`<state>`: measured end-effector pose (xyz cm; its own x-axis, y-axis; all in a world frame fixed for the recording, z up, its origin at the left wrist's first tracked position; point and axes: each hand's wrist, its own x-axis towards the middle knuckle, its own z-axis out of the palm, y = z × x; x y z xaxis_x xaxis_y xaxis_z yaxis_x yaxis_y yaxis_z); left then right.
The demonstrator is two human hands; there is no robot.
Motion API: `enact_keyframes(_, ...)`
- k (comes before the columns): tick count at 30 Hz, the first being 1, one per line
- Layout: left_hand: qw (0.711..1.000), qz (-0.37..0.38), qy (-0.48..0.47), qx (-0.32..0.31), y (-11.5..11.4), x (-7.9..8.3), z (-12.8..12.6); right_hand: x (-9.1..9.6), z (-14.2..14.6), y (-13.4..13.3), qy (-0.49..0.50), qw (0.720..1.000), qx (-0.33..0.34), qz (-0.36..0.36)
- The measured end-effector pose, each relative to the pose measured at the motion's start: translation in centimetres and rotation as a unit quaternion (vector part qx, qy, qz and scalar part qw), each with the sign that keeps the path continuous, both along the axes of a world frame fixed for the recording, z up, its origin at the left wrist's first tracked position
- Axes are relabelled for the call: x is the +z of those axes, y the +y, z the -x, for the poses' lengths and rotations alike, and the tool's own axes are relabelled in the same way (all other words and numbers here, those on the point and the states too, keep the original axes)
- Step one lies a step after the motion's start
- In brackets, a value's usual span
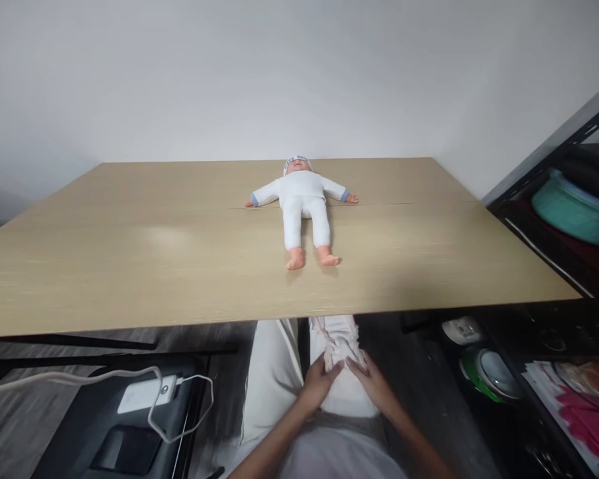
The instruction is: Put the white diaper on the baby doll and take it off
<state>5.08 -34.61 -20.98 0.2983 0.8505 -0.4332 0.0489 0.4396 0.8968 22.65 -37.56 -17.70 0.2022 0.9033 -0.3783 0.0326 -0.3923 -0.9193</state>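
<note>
Low in the head view, my left hand (320, 384) and my right hand (371, 380) are over my lap, below the table's front edge. Both have their fingers closed on a gathered, pale pinkish-white piece of cloth (340, 346), one hand at each side, thumbs on top. Its exact kind is unclear, and its far end passes under the tabletop. On the table (154, 279) a baby doll (304, 203) lies on its back with arms spread and feet toward me. It wears a white top and trousers with blue cuffs, plus a lettered cap.
To the left below the table, a black seat (80, 426) carries a white power bank (147, 394) with a cable (207, 402) and a dark wallet-like item (127, 449). At right stands a dark shelf (509, 372) with a teal container (576, 209) and pink cloth (592, 419).
</note>
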Motion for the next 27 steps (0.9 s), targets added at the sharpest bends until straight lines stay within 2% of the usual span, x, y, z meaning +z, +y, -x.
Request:
enact_keyframes(3,0.999,0.018,-0.039,0.010,-0.4,2.1,-0.1,2.1,0.4,0.1,0.032,0.998,0.010,0.046)
enact_keyframes(6,0.997,0.038,-0.059,0.032,-2.3,6.2,0.9,4.2,0.6,-1.3,0.083,0.994,0.020,0.066)
enact_keyframes(9,0.994,0.061,-0.069,0.061,-5.8,10.0,2.6,6.7,0.7,-4.4,0.081,0.995,0.024,0.054)
enact_keyframes(12,0.995,0.038,-0.018,0.094,-9.2,11.9,4.6,8.6,1.1,-8.1,0.006,1.000,-0.012,0.023)
enact_keyframes(14,0.993,-0.002,0.024,0.112,-10.2,12.7,5.8,9.1,1.6,-9.5,-0.038,0.999,-0.037,0.002)
enact_keyframes(17,0.994,-0.026,0.024,0.107,-8.7,14.3,6.4,9.4,2.6,-8.5,-0.058,0.997,-0.034,-0.030)
enact_keyframes(20,0.994,-0.050,-0.016,0.093,-4.7,16.2,5.7,10.1,3.9,-4.6,-0.055,0.997,-0.024,-0.058)
enact_keyframes(22,0.991,-0.061,-0.048,0.107,-2.1,16.8,5.1,10.7,4.8,-1.7,-0.035,0.997,0.000,-0.068)
enact_keyframes(24,0.987,-0.051,-0.079,0.129,-0.3,16.3,4.7,11.0,5.6,0.5,-0.018,0.997,0.024,-0.073)
enact_keyframes(27,0.982,-0.025,-0.113,0.146,1.0,14.6,4.8,10.6,6.2,2.0,-0.029,0.997,0.036,-0.060)
